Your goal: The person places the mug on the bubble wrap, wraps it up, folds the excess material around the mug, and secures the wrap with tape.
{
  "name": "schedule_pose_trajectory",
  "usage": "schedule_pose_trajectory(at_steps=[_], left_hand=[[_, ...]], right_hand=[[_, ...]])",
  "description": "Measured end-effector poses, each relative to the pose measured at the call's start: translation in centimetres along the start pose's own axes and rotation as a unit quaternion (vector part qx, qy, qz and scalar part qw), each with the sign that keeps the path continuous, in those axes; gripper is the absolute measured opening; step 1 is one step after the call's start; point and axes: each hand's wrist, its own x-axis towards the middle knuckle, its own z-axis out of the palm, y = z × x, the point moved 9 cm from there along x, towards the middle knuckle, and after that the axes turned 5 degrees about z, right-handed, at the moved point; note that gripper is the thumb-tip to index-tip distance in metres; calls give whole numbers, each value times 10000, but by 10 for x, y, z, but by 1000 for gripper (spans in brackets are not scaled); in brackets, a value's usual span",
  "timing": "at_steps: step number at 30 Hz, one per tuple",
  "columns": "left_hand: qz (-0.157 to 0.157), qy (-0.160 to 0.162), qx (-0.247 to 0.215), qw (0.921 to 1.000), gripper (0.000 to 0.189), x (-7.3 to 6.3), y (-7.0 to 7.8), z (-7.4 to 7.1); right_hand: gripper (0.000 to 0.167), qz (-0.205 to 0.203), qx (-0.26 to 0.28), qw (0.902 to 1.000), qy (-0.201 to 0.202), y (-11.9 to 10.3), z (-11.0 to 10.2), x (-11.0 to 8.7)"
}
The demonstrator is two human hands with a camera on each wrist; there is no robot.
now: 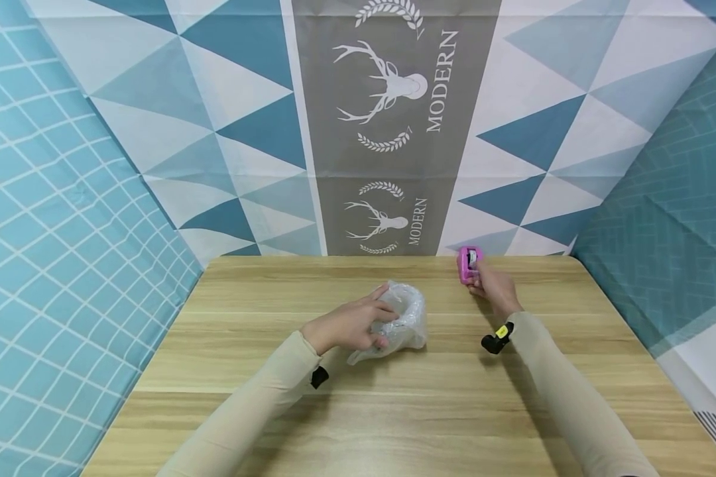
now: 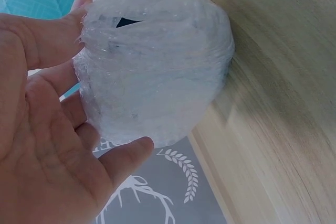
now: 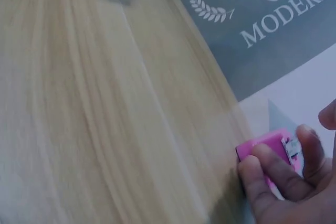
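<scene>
A rounded bundle of clear bubble wrap is near the middle of the table, with a loose flap trailing toward its front left. My left hand grips its left side, fingers along one edge and thumb against the other. In the left wrist view, a small dark gap shows through the bubble wrap; whatever is inside is hidden. At the table's back right, my right hand holds a small pink plastic case with a dark and whitish part in its opening. From the right wrist, fingertips press on the pink case.
The wooden table ends at the back against a patterned cloth with deer heads. Blue checked cloth hangs on the left and teal cloth on the right. A black wrist device sticks out below the right cuff.
</scene>
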Motion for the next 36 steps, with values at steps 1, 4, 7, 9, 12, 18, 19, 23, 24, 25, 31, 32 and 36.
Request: schedule_pose_trajectory(at_steps=[1, 4, 7, 9, 12, 18, 19, 23, 24, 25, 31, 32, 36], left_hand=[[-3, 2, -3, 10000, 57, 0, 0, 0], [0, 9, -11, 10000, 57, -1, -1, 0], [15, 28, -22, 10000, 57, -1, -1, 0], [37, 38, 20, 10000, 58, 0, -1, 0], [42, 28, 59, 10000, 58, 0, -1, 1], [67, 29, 31, 10000, 58, 0, -1, 1], [68, 31, 25, 10000, 58, 0, -1, 1], [41, 22, 8, 10000, 58, 0, -1, 1], [31, 18, 3, 10000, 58, 0, -1, 1], [22, 15, -8, 10000, 58, -1, -1, 0], [19, 9, -12, 10000, 58, 0, 0, 0], [24, 9, -6, 10000, 58, 0, 0, 0], [29, 8, -6, 10000, 58, 0, -1, 1]], right_hand=[[46, 20, 18, 9999, -103, 0, 3, 0], [52, 115, 2, 9997, -224, 1, 8, -2], [55, 200, -8, 9995, -257, 3, 11, -4], [56, 280, -35, 9993, -234, 6, 11, -4], [54, 352, -85, 9991, -206, 9, 11, -3], [36, 394, -183, 9990, -145, 11, 11, -2], [34, 384, -183, 9990, -140, 11, 11, -2], [33, 339, -216, 9991, -124, 11, 13, -1], [34, 325, -227, 9991, -118, 12, 13, 0], [35, 304, -246, 9992, -126, 12, 13, 0], [41, 94, -533, 9984, -135, 13, 13, 5], [41, 44, -605, 9981, -131, 12, 12, 6], [41, -126, -844, 9962, -152, 10, 11, 7]])
